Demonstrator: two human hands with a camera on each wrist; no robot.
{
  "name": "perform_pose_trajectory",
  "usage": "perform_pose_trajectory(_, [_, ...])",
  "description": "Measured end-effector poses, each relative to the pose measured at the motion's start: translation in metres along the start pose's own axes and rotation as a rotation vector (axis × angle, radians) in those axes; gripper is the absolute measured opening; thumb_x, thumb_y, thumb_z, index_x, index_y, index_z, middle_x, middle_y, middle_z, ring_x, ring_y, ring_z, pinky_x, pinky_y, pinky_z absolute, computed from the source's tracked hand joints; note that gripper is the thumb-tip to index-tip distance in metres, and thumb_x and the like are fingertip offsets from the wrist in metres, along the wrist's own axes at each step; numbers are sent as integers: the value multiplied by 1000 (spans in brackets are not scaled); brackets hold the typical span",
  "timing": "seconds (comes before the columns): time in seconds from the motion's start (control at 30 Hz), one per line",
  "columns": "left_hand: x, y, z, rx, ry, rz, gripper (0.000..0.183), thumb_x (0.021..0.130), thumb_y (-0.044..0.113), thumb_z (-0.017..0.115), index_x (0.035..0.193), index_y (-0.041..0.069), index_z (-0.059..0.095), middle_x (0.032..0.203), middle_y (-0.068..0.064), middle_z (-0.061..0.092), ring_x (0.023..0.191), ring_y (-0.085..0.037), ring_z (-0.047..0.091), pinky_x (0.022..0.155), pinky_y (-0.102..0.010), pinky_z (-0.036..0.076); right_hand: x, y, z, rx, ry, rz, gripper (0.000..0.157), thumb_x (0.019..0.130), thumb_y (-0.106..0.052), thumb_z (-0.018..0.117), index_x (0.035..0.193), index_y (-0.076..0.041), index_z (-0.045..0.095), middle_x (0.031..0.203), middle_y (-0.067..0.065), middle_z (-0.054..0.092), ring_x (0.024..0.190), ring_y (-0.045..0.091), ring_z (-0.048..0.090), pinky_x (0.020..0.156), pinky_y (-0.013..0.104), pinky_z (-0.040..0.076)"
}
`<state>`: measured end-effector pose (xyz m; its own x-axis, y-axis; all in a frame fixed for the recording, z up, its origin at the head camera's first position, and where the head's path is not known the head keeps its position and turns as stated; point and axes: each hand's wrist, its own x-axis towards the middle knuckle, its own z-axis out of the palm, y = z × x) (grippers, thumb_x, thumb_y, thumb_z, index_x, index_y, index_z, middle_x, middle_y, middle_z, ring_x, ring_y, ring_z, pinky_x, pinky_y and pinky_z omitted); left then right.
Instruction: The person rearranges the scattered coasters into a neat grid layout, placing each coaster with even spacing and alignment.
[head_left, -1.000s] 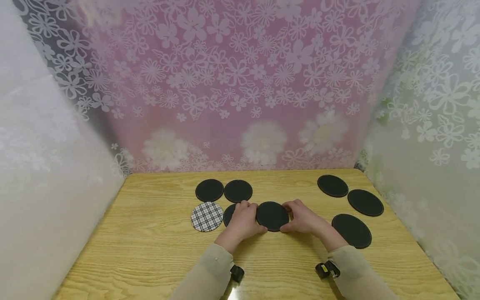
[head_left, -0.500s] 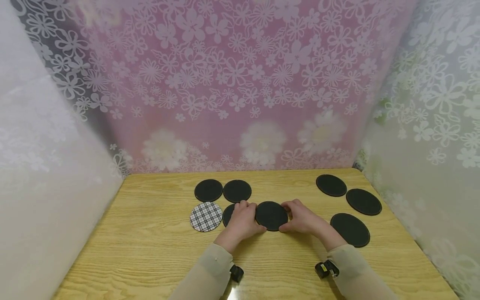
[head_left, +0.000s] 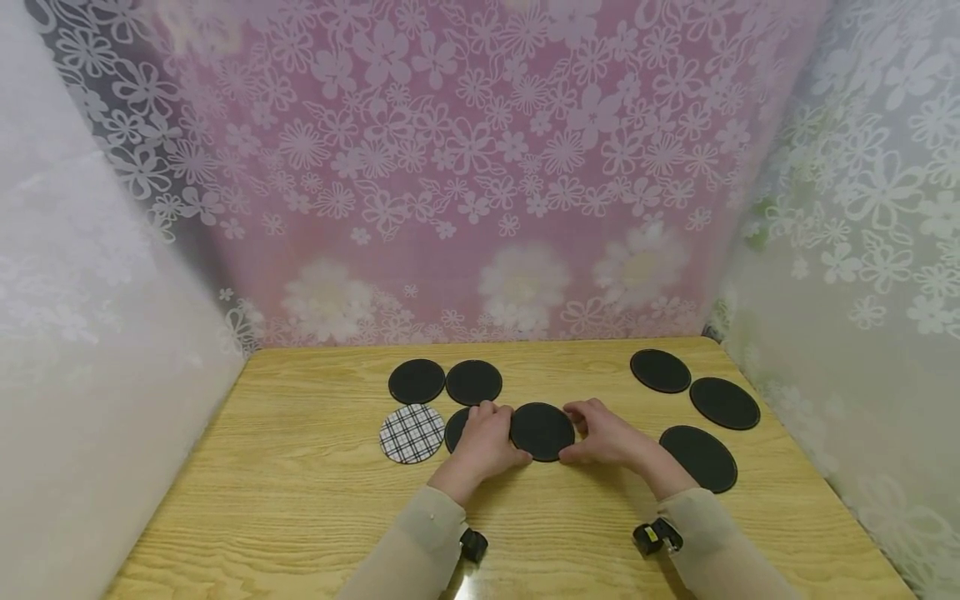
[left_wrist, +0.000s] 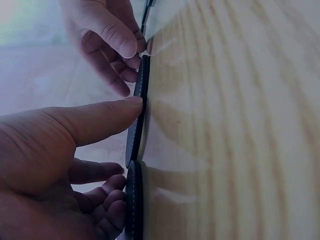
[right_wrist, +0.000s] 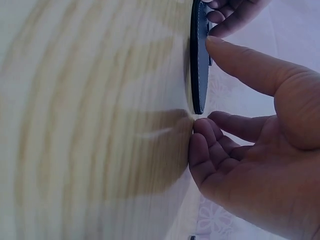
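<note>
A round black coaster (head_left: 542,432) with a stitched edge lies on the wooden table between both hands. My left hand (head_left: 487,440) holds it from the left, thumb on its near edge and fingers partly covering another black coaster (head_left: 455,431). From the right, my right hand (head_left: 603,435) spans the same coaster's side, thumb at its near edge and fingers toward its far edge. In the left wrist view, the left thumb (left_wrist: 112,117) touches the coaster's stitched rim (left_wrist: 137,107). The right wrist view has the right thumb (right_wrist: 245,60) against that rim.
Left of the hands lie a white plaid coaster (head_left: 412,434) and two black coasters (head_left: 417,382) behind it, edge to edge. On the right side are three black coasters, the nearest one (head_left: 699,458) beside the right forearm. Floral curtains (head_left: 480,167) enclose the wooden table (head_left: 285,467).
</note>
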<state>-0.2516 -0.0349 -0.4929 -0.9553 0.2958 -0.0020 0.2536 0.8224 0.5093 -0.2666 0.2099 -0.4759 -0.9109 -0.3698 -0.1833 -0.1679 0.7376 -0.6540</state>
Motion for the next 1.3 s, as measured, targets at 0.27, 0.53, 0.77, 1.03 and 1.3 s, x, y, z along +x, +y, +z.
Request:
perform_pose_trajectory(0.27, [-2, 1, -4, -27, 13, 2, 81, 89, 37, 95, 154, 2, 61, 142, -19, 58, 129, -36, 52, 108, -52, 52, -12, 3, -5, -34, 44, -40, 94, 90, -24, 95, 160, 12, 44, 143, 28, 52, 132, 46, 57, 111, 62, 48])
perform_pose_trajectory(0.53, [-4, 12, -9, 22, 52, 28, 79, 92, 41, 93, 155, 5, 61, 144, -17, 59, 129, -35, 53, 113, -51, 47, -32, 11, -14, -129, 121, -34, 98, 95, -33, 91, 166, 8, 38, 162, 36, 41, 147, 58, 44, 112, 72, 43])
perform_pose_trajectory(0.77, [-4, 22, -7, 26, 49, 61, 77, 96, 42, 89, 158, 7, 59, 146, -17, 57, 130, -36, 53, 114, -54, 46, -51, 23, -24, -205, 181, -27, 102, 94, -37, 91, 166, 9, 35, 164, 39, 37, 147, 63, 39, 110, 76, 42])
perform_pose_trajectory(1.03, [-1, 40, -2, 44, 27, 98, 77, 99, 45, 86, 161, 10, 56, 155, -14, 55, 145, -36, 49, 119, -56, 42, -72, 40, -36, -237, 223, -38, 106, 93, -39, 92, 166, 9, 33, 165, 40, 36, 146, 64, 40, 107, 76, 44])
perform_pose_trajectory(1.3, [5, 61, 9, 136, 20, 167, 76, 99, 51, 83, 160, 13, 58, 161, -12, 54, 150, -32, 48, 119, -53, 44, -88, 59, -46, -255, 259, -35, 107, 93, -42, 91, 165, 13, 33, 163, 43, 36, 145, 66, 39, 107, 78, 42])
